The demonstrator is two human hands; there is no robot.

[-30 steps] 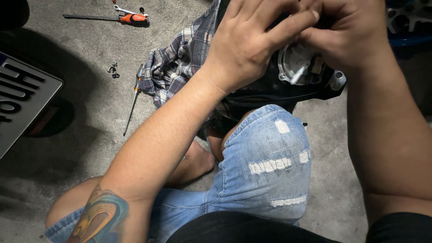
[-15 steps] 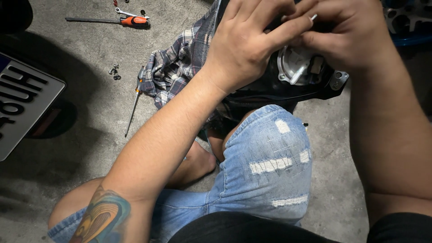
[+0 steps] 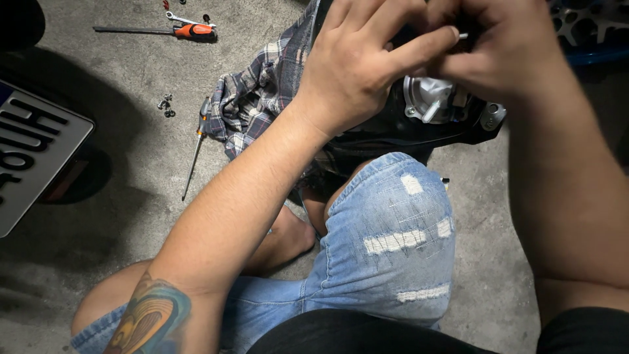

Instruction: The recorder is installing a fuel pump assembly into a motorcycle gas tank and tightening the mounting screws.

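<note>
A black housing with a round silver fitting (image 3: 429, 105) is being propped on the raised knee in torn blue jeans (image 3: 393, 229), at the top centre of the view. The left hand (image 3: 357, 65) is being curled over its upper left side, the forefinger stretched toward the right hand (image 3: 504, 52). A small pale pin-like part (image 3: 462, 36) is being pinched between the fingertips of the two hands; which hand is actually gripping it cannot be told.

A plaid shirt (image 3: 252, 98) is lying crumpled just left of the housing on the concrete floor (image 3: 118, 196). Beside its left edge a thin screwdriver (image 3: 195, 147) and a few small screws (image 3: 166, 105) are lying, and an orange-handled tool (image 3: 173, 30) farther up. Open floor is being left between these and a white plate (image 3: 33, 151) at the left edge.

Compared with half a second ago, the hands are being kept on the same spot; only the view has shifted slightly.
</note>
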